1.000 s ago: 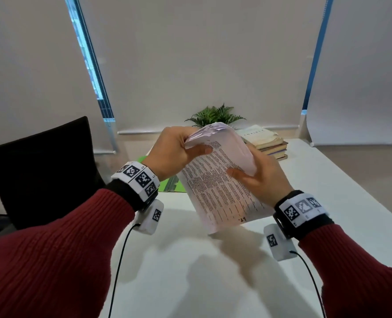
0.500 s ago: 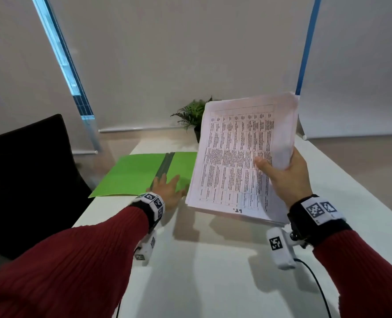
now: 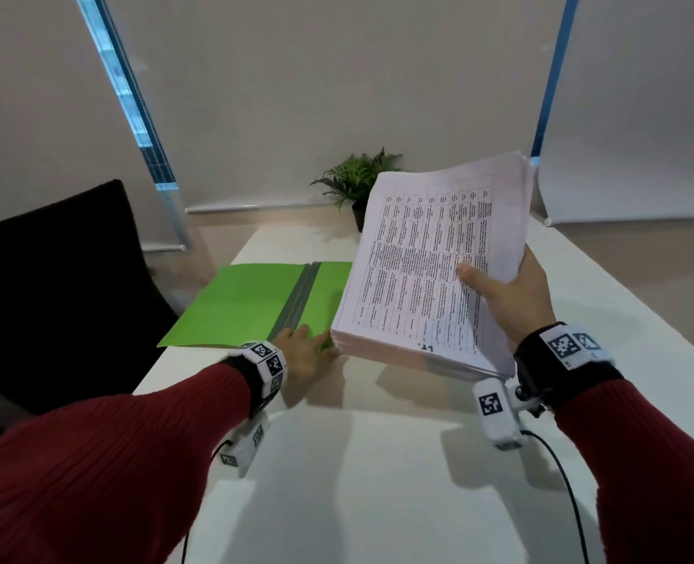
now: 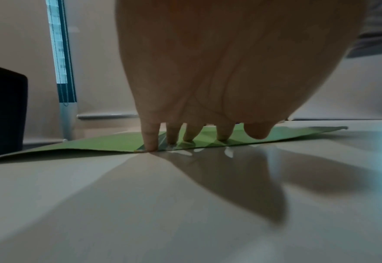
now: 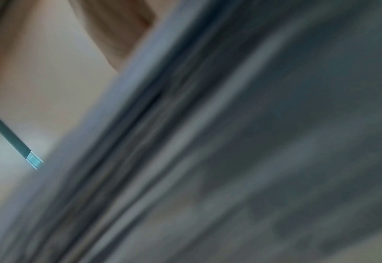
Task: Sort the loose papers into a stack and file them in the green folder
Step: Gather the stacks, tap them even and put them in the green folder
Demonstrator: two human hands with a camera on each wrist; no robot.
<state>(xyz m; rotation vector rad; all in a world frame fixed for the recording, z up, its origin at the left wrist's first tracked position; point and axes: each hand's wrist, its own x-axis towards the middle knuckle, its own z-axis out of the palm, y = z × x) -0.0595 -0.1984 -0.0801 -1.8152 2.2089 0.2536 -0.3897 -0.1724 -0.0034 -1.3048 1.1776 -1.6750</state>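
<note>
Looking down from my head: my right hand [image 3: 512,297] has its grip clamped on the squared stack of papers [image 3: 430,270], held above the desk [image 3: 377,462] at 1 o'clock; the sorting looks done, the filing is left.

At my left wrist: my left hand [image 4: 219,71] presses straight fingers [image 4: 150,138] on the open green folder [image 4: 99,145], at 11 o'clock.

At my right wrist: only blurred paper edges.

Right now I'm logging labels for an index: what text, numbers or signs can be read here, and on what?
Top sheet of the paper stack: printed table, too small to read.
Its bottom edge: a short dark mark, blurred.
Wristbands: square code markers, no words.
Green folder: none.
</note>
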